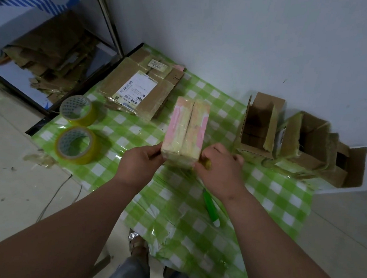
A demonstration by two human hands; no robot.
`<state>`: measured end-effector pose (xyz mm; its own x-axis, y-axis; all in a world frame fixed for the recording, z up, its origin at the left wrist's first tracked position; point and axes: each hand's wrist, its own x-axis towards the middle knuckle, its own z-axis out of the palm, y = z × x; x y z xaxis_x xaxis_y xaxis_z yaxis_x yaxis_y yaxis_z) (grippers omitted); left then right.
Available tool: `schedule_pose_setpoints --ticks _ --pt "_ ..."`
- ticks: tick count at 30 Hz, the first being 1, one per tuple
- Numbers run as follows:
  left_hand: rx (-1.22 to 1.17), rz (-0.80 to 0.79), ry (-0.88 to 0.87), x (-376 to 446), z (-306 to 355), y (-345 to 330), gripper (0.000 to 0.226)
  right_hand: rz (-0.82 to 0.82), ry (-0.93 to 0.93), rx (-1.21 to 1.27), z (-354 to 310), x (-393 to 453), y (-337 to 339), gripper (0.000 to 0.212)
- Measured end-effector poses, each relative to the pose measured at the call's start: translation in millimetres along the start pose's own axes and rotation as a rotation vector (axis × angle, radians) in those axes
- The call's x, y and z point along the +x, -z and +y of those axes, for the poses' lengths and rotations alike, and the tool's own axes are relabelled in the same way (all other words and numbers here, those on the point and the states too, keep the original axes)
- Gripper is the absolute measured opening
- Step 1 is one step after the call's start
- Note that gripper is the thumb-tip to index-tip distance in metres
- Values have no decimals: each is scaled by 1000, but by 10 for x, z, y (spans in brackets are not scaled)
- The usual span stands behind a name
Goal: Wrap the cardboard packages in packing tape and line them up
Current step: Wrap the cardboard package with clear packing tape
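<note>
1. At the middle of the green-checked cloth (273, 191), the left hand (139, 165) grips the near left corner of the taped package (186, 129), fingers curled against its end.
2. The right hand (221, 169) has its fingers closed round a small yellow object (206, 163), pressed to the package's near right corner; what the object is cannot be told.
3. The package, pink and yellowish under glossy tape, stands on the cloth with its long axis pointing away from the person.
4. Two tape rolls (77, 145) lie near the cloth's left edge.
5. A flattened labelled carton (138, 88) lies at the far left corner.
6. Open cardboard boxes (261, 125) stand along the far right edge, against the wall.
7. A green cutter (211, 207) lies near the right forearm.
</note>
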<state>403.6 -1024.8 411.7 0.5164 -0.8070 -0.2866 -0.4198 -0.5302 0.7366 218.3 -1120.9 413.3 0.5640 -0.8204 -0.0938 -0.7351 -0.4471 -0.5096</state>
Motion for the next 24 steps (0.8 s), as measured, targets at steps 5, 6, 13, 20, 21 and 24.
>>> schedule_pose_setpoints --ticks 5,6,13,20,21,24 --pt "-38 24 17 39 -29 -28 33 49 -70 -1 -29 -22 -75 23" --pt "-40 19 13 42 -30 -27 33 58 -81 4 -35 -29 -84 23" --pt "-31 -221 12 100 -80 143 40 -115 -87 99 -47 -42 -10 11" --pt "-190 -340 27 47 81 335 20 -74 -111 114 -70 -52 -22 35" --pt "-182 -337 18 56 68 335 24 -64 -115 109 -74 -50 -29 39" --pt "-77 -348 -20 88 2 309 36 -38 -116 96 -80 -51 -52 37"
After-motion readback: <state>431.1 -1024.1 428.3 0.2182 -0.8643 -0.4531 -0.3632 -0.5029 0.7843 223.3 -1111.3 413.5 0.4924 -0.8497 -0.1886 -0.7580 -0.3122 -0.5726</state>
